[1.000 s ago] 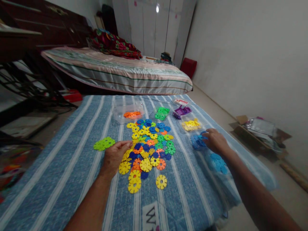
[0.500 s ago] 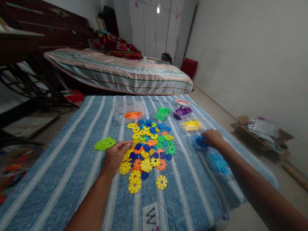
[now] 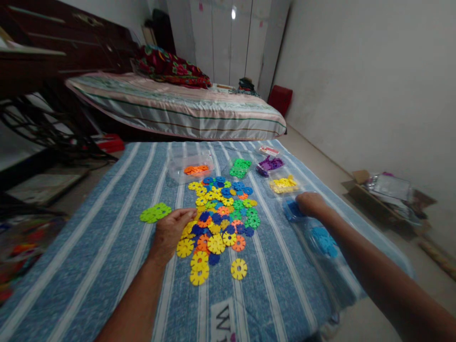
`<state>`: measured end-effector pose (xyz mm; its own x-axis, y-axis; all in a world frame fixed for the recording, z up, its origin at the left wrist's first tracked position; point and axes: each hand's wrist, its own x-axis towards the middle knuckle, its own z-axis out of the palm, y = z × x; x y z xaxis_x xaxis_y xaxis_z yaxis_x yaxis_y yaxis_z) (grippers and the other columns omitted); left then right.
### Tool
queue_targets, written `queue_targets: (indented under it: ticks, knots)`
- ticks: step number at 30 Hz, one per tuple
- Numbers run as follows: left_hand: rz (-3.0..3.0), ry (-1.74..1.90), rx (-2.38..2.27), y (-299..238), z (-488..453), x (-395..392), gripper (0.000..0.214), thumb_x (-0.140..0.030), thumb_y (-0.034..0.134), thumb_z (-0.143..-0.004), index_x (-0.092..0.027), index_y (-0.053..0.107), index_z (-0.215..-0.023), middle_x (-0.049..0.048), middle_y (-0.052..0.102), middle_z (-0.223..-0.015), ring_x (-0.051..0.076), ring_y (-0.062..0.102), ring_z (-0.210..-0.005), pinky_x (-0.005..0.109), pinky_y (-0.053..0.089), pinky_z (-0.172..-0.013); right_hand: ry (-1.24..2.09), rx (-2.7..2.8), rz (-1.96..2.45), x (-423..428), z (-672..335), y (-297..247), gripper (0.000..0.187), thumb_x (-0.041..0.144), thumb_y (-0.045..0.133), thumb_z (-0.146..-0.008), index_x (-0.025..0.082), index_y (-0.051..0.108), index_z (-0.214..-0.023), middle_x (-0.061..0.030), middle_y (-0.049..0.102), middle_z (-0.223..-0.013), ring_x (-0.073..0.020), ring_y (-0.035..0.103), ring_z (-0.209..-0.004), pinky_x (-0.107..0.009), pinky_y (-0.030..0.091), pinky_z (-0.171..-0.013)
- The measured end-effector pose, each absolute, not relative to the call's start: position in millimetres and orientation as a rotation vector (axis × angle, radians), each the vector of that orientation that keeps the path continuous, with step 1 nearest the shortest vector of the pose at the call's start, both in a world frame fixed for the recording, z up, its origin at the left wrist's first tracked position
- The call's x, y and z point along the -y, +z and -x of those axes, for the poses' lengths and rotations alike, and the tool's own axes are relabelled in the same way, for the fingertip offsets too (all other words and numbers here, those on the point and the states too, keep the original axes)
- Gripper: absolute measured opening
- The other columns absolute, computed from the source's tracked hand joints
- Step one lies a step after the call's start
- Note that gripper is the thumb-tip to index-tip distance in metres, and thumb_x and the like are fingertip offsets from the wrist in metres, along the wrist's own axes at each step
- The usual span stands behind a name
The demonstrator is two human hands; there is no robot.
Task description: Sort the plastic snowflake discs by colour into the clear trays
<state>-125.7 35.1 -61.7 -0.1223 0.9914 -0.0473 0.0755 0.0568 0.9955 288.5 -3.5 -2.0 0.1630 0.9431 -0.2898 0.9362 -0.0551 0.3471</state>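
A heap of round plastic discs point(image 3: 223, 214) in yellow, blue, orange and green lies on a blue striped bedcover point(image 3: 107, 247). My left hand point(image 3: 170, 231) rests at the heap's left edge, fingers curled over some yellow discs. My right hand point(image 3: 309, 203) sits with bent fingers on a clear bag of dark blue discs point(image 3: 292, 210) at the right. A bag of light blue discs point(image 3: 322, 240) lies just under my right forearm.
Separate lots sit at the far side: orange discs in a clear tray point(image 3: 194, 168), green discs point(image 3: 240, 167), purple discs point(image 3: 270, 164), yellow discs point(image 3: 283, 184). Lime green discs point(image 3: 155, 212) lie left of the heap. A second bed point(image 3: 178, 107) stands beyond; a cardboard box point(image 3: 386, 194) is on the floor.
My right hand has drawn slightly left and nearer over the dark blue discs. My left hand has stayed in place.
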Motion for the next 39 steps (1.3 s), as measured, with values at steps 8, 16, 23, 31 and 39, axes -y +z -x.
queue_targets:
  ticks: [8,16,23,31,39]
  knots:
    - [-1.157,1.215,-1.383,-58,123,-33,0.045,-0.05,0.077,-0.055,-0.016,0.074,-0.084,0.0067,0.076,-0.086,0.022,0.07,-0.084,0.031,0.055,-0.077,0.061,-1.794,-2.198,17,-281,21,0.035,0.027,0.04,-0.094,0.021,0.074,-0.102,-0.0111,0.075,-0.1,-0.0215,0.069,-0.09,-0.024,0.042,-0.065]
    - [-1.148,1.207,-1.395,-56,122,-33,0.044,-0.049,0.077,-0.054,-0.016,0.074,-0.083,0.0062,0.077,-0.086,0.023,0.07,-0.084,0.031,0.055,-0.077,0.306,-1.617,-2.456,75,-288,61,0.037,0.042,0.041,-0.096,0.026,0.074,-0.104,-0.0093,0.075,-0.093,-0.0228,0.069,-0.081,-0.027,0.037,-0.059]
    - [-1.147,1.219,-1.387,-58,123,-34,0.042,-0.047,0.077,-0.055,-0.016,0.074,-0.083,0.006,0.077,-0.085,0.022,0.07,-0.083,0.029,0.055,-0.076,0.248,-1.707,-2.504,127,-260,53,0.032,0.046,0.048,-0.093,0.027,0.073,-0.096,-0.0061,0.074,-0.079,-0.0228,0.069,-0.075,-0.027,0.037,-0.058]
    - [-1.169,1.213,-1.399,-58,124,-34,0.043,-0.049,0.077,-0.055,-0.017,0.074,-0.083,0.0061,0.077,-0.084,0.023,0.071,-0.081,0.031,0.056,-0.076,-0.299,-2.242,-2.311,101,-158,10,0.023,0.033,0.051,-0.093,0.021,0.071,-0.093,-0.007,0.075,-0.09,-0.0184,0.068,-0.083,-0.024,0.04,-0.068]
    - [-1.112,1.202,-1.396,-54,123,-34,0.045,-0.048,0.079,-0.051,-0.016,0.074,-0.083,0.0064,0.077,-0.084,0.022,0.07,-0.079,0.028,0.055,-0.07,-0.291,-2.359,-2.346,58,-137,-3,0.024,0.031,0.049,-0.094,0.02,0.069,-0.091,-0.0074,0.073,-0.097,-0.019,0.064,-0.093,-0.025,0.041,-0.076]
